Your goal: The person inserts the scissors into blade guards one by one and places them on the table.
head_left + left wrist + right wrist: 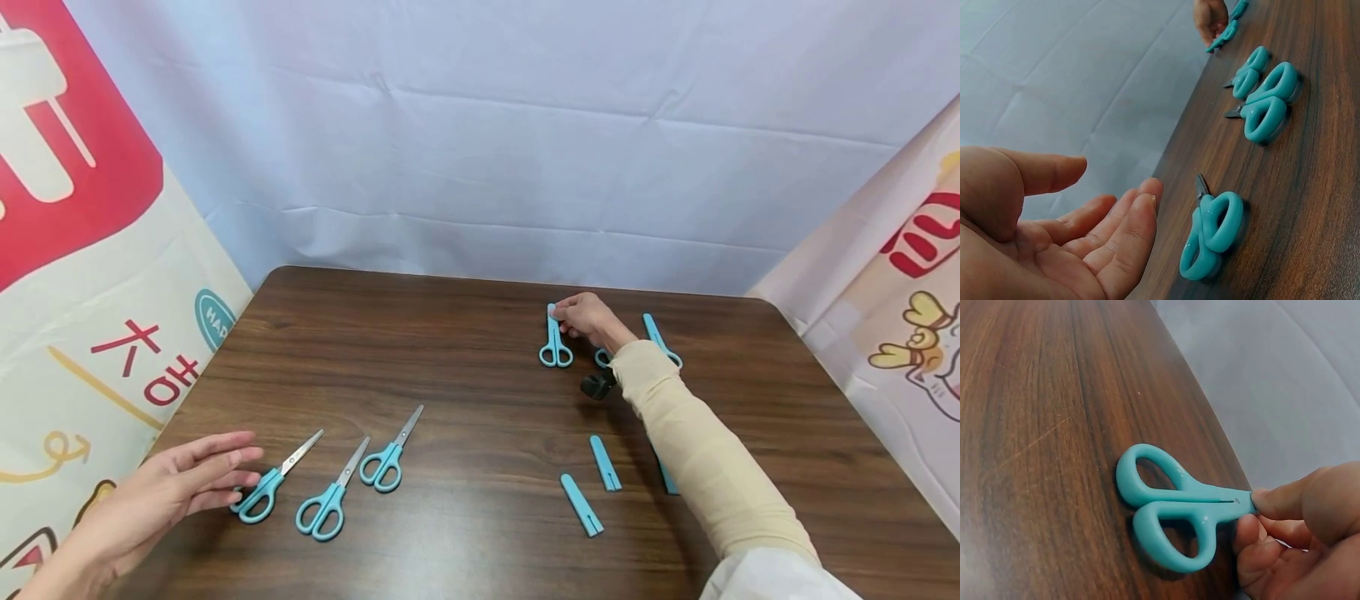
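At the back of the table, my right hand [588, 319] pinches the tip end of a pair of scissors [553, 335] whose blades sit in a light-blue sheath. In the right wrist view, thumb and fingers grip the sheath, and the blue handle loops [1147, 499] point away from the hand. My left hand [172, 487] hovers at the front left with its fingers loosely extended, holding nothing. Beside it lie three bare-bladed scissors with blue handles: the nearest pair [272, 482] partly behind the fingertips, a middle pair [330, 497] and a right-hand pair [391, 456].
Two more sheathed scissors lie right of my right hand, one mostly hidden behind the wrist, the other pair [654, 332] farther right. Loose blue sheaths lie front right: one [606, 463], another [581, 505], and a third [667, 477] partly under the sleeve [705, 458]. White cloth [480, 150] hangs behind.
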Demonstrator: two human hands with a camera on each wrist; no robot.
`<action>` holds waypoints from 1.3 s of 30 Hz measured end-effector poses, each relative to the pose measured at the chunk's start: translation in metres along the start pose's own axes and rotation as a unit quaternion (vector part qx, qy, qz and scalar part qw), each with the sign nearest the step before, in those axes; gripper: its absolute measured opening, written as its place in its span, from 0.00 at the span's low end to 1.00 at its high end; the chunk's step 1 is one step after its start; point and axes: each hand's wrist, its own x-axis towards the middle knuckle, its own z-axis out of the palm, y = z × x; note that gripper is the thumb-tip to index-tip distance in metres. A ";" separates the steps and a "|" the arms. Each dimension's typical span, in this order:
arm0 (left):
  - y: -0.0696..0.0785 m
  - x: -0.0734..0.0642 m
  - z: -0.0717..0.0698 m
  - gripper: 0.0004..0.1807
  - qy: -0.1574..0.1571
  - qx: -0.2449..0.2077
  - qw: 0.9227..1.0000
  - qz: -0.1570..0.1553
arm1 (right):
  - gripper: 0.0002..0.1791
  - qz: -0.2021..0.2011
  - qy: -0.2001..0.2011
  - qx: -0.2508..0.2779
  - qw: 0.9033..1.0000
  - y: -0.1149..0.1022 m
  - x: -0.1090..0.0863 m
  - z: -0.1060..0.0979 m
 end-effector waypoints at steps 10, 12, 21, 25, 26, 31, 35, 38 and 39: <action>-0.001 0.004 0.003 0.19 0.016 0.027 0.999 -0.009 | 0.18 -0.002 0.027 0.011 1.000 0.001 -0.007 0.004; 0.000 0.005 0.007 0.21 0.041 0.050 0.998 -0.020 | 0.18 -0.001 0.029 0.015 0.999 0.001 -0.008 0.004; 0.009 0.008 0.023 0.36 0.123 0.175 0.972 -0.099 | 0.23 -0.032 0.026 -0.008 0.999 -0.005 -0.036 -0.014; 0.009 0.011 0.025 0.35 0.123 0.188 0.971 -0.088 | 0.22 -0.054 0.017 -0.035 0.998 -0.007 -0.061 -0.025; 0.010 0.011 0.025 0.35 0.124 0.189 0.970 -0.085 | 0.22 -0.058 0.017 -0.046 0.997 -0.007 -0.067 -0.028; 0.008 0.014 0.028 0.31 0.130 0.203 0.968 -0.069 | 0.22 -0.080 0.009 -0.084 0.993 -0.002 -0.101 -0.037; 0.004 0.015 0.029 0.30 0.133 0.237 0.960 -0.060 | 0.22 -0.102 0.003 -0.106 0.989 0.007 -0.127 -0.042; 0.001 0.018 0.030 0.29 0.140 0.284 0.947 -0.051 | 0.22 -0.111 0.009 -0.118 0.987 0.015 -0.145 -0.044; 0.000 0.019 0.030 0.28 0.141 0.301 0.942 -0.050 | 0.21 -0.112 0.012 -0.121 0.986 0.018 -0.151 -0.045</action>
